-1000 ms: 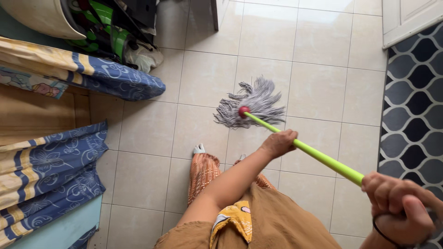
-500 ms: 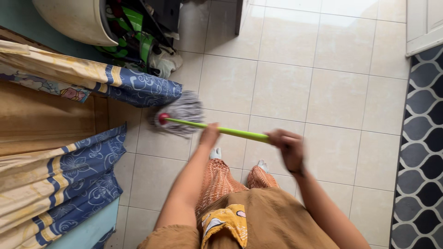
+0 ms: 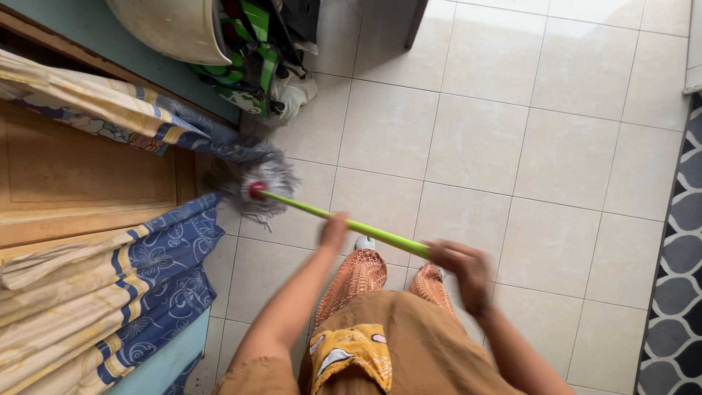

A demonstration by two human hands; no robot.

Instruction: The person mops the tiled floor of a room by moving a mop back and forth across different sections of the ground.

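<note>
To our right the tiled floor (image 3: 512, 146) lies open as far as the patterned rug (image 3: 676, 292) at the edge. On the left we are hemmed in: a wooden panel (image 3: 88, 183) draped with blue and yellow cloth (image 3: 110, 292), and above it a pale tub (image 3: 175, 29) with green clutter (image 3: 248, 66). The grey mop head (image 3: 256, 183) is jammed against the cloth corner.

Mop head (image 3: 257, 186) on floor (image 3: 512, 146), beside curtain (image 3: 102, 285)

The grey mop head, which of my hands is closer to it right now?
Left. Your left hand grips the green handle partway down, closer to the mop head. Your right hand holds the handle's upper end, farther back and blurred.
</note>
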